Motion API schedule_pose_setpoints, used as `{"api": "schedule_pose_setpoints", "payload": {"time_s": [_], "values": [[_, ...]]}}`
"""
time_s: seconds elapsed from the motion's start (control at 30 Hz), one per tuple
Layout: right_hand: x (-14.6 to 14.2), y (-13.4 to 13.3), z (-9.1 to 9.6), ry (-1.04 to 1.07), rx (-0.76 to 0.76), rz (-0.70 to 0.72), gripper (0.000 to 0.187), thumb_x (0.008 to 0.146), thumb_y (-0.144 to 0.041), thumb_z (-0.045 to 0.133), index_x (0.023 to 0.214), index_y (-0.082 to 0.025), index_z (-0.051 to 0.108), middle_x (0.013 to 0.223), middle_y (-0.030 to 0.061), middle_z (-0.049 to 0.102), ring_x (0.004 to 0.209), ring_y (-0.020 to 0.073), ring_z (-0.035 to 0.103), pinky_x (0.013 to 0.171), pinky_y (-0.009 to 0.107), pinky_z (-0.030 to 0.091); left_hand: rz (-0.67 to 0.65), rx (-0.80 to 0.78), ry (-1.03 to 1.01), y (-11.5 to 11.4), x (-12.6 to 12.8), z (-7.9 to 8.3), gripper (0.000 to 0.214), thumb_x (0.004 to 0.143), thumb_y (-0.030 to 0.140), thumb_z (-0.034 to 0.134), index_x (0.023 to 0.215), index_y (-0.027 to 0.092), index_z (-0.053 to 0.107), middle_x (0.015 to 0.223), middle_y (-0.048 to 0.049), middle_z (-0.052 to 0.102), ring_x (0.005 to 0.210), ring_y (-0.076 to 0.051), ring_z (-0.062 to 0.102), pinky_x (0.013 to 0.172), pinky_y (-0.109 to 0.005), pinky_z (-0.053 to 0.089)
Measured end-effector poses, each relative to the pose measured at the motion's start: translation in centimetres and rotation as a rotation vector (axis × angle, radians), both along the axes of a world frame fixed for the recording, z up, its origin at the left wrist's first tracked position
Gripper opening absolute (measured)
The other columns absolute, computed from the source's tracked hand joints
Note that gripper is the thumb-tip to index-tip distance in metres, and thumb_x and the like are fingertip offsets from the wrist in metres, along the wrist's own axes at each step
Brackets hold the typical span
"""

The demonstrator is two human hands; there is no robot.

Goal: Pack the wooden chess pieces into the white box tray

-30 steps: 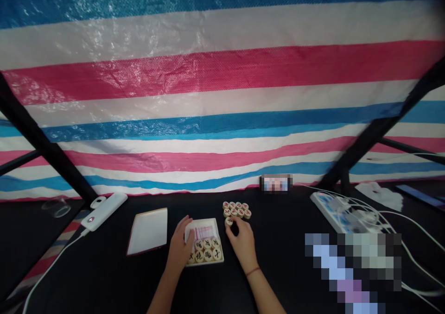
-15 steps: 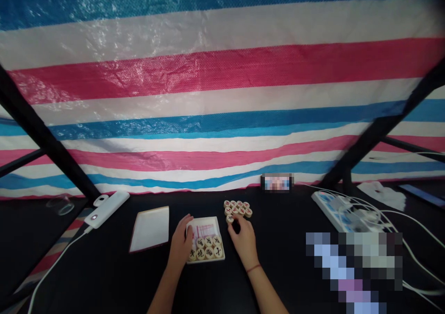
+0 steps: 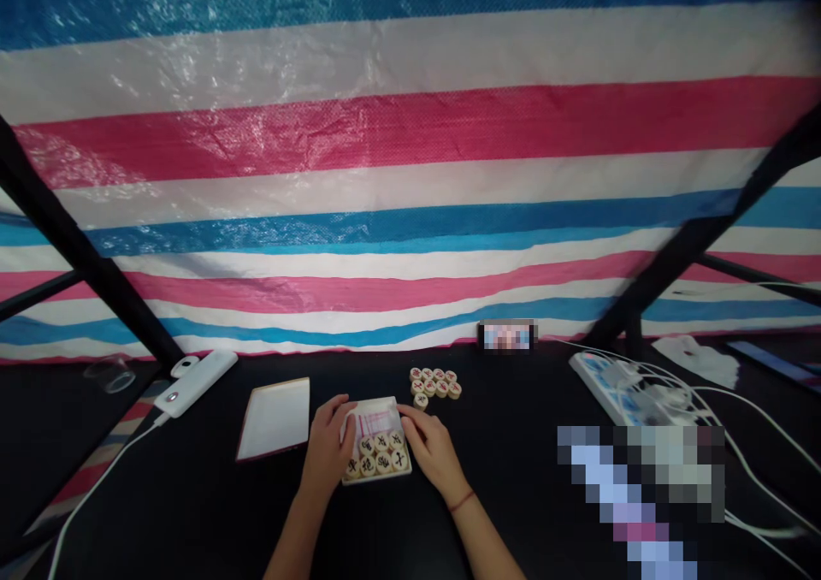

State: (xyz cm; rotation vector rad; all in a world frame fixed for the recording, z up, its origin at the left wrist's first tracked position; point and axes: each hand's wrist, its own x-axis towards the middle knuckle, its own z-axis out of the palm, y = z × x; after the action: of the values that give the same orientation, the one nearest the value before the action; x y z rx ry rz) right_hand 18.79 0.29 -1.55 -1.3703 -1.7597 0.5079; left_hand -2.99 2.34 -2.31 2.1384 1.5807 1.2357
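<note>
A small white box [image 3: 377, 416] lies on the black table in front of me, holding several round wooden chess pieces [image 3: 381, 455] with black marks. My left hand [image 3: 328, 447] grips the box's left side, fingers curled over its edge. My right hand [image 3: 431, 448] rests against the box's right side, fingers bent toward its upper corner; whether it holds a piece is hidden. A cluster of several round pieces with red marks [image 3: 434, 383] sits on the table just beyond the box.
The box's white lid [image 3: 274, 417] lies to the left. A white power bank [image 3: 194, 381] with a cable sits further left. A power strip with tangled white cables [image 3: 625, 385] is at the right. A striped tarp [image 3: 410, 178] hangs behind the table.
My right hand has drawn back from the loose cluster of pieces to the box's right side. My left hand stays on the box.
</note>
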Motion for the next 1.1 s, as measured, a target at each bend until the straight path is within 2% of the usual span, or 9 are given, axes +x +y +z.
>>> {"api": "schedule_pose_setpoints", "payload": {"time_s": [0.13, 0.23, 0.37, 0.53, 0.8, 1.0, 1.1], "values": [[-0.5, -0.1, 0.6, -0.093, -0.065, 0.099, 0.037, 0.099, -0.039, 0.037, 0.096, -0.024, 0.071, 0.092, 0.0021, 0.074, 0.086, 0.0174, 0.066, 0.078, 0.028, 0.041, -0.060, 0.005, 0.083, 0.0, -0.5, 0.8, 0.024, 0.089, 0.029, 0.049, 0.087, 0.023, 0.072, 0.097, -0.0078, 0.067, 0.096, -0.023, 0.060, 0.089, -0.042, 0.051], [-0.6, 0.0, 0.6, -0.142, -0.064, 0.096, 0.044, 0.100, -0.040, 0.035, 0.079, -0.021, 0.069, 0.078, 0.0010, 0.071, 0.076, 0.0161, 0.063, 0.073, 0.027, 0.039, -0.115, -0.046, 0.180, -0.2, -0.6, 1.3, 0.025, 0.088, 0.028, 0.051, 0.078, 0.023, 0.072, 0.097, -0.0072, 0.066, 0.091, -0.023, 0.058, 0.086, -0.042, 0.049], [-0.7, 0.0, 0.6, -0.144, -0.070, 0.083, 0.049, 0.100, -0.042, 0.031, 0.075, -0.019, 0.067, 0.074, 0.0019, 0.069, 0.073, 0.0160, 0.061, 0.073, 0.027, 0.038, -0.144, -0.072, 0.291, -0.7, -0.1, 1.9, 0.025, 0.087, 0.029, 0.052, 0.074, 0.024, 0.072, 0.100, -0.0067, 0.064, 0.087, -0.023, 0.055, 0.081, -0.041, 0.045], [-0.8, 0.1, 0.7, -0.147, -0.038, 0.050, 0.050, 0.100, -0.040, 0.032, 0.069, -0.019, 0.065, 0.069, 0.0012, 0.067, 0.069, 0.0150, 0.060, 0.068, 0.025, 0.037, -0.132, -0.090, 0.320, -1.2, 0.5, 2.0, 0.017, 0.084, 0.029, 0.056, 0.077, 0.024, 0.071, 0.097, -0.0058, 0.066, 0.091, -0.024, 0.054, 0.076, -0.039, 0.041], [-0.8, 0.1, 0.4, -0.124, -0.050, 0.023, 0.051, 0.100, -0.042, 0.033, 0.069, -0.018, 0.065, 0.071, 0.0017, 0.068, 0.069, 0.0155, 0.062, 0.069, 0.026, 0.036, -0.186, -0.169, 0.307, -1.6, 1.0, 2.8, 0.014, 0.086, 0.032, 0.054, 0.080, 0.024, 0.065, 0.084, -0.0031, 0.070, 0.091, -0.025, 0.055, 0.082, -0.042, 0.036], [-0.8, 0.2, 0.3, -0.138, -0.050, 0.027, 0.050, 0.100, -0.040, 0.032, 0.069, -0.018, 0.065, 0.069, 0.0021, 0.067, 0.068, 0.0155, 0.061, 0.069, 0.026, 0.037, -0.179, -0.174, 0.262, -1.6, 1.0, 2.7, 0.013, 0.083, 0.032, 0.056, 0.080, 0.025, 0.066, 0.082, -0.0040, 0.071, 0.089, -0.025, 0.055, 0.083, -0.044, 0.036], [-0.6, 0.1, 0.4, -0.107, -0.026, 0.029, 0.044, 0.099, -0.039, 0.033, 0.082, -0.020, 0.068, 0.077, 0.0032, 0.069, 0.074, 0.0172, 0.062, 0.073, 0.028, 0.041, -0.167, -0.183, 0.235, -1.3, 0.9, 2.5, 0.010, 0.081, 0.032, 0.059, 0.080, 0.025, 0.066, 0.083, -0.0033, 0.071, 0.089, -0.025, 0.057, 0.083, -0.044, 0.038]]}}
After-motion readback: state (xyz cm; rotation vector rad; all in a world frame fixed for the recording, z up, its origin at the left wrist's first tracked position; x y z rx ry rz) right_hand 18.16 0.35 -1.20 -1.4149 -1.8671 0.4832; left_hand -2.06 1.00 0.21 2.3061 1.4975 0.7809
